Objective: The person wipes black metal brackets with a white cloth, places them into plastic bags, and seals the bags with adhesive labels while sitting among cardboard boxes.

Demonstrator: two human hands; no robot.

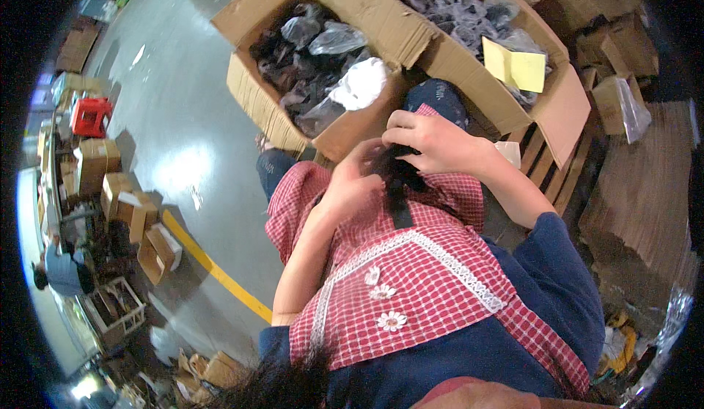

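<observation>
The grey concrete floor [176, 115] carries a yellow painted line [216, 269], with small cardboard boxes [121, 196] left of that line.

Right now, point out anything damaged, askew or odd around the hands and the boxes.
The flap of the left cardboard box is crumpled and bent, sagging against the right box. Both hands, left and right, hold a black strap; nothing is spilled.

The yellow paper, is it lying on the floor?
No, the yellow paper sits inside the open cardboard box, on top of grey plastic bags.
</observation>
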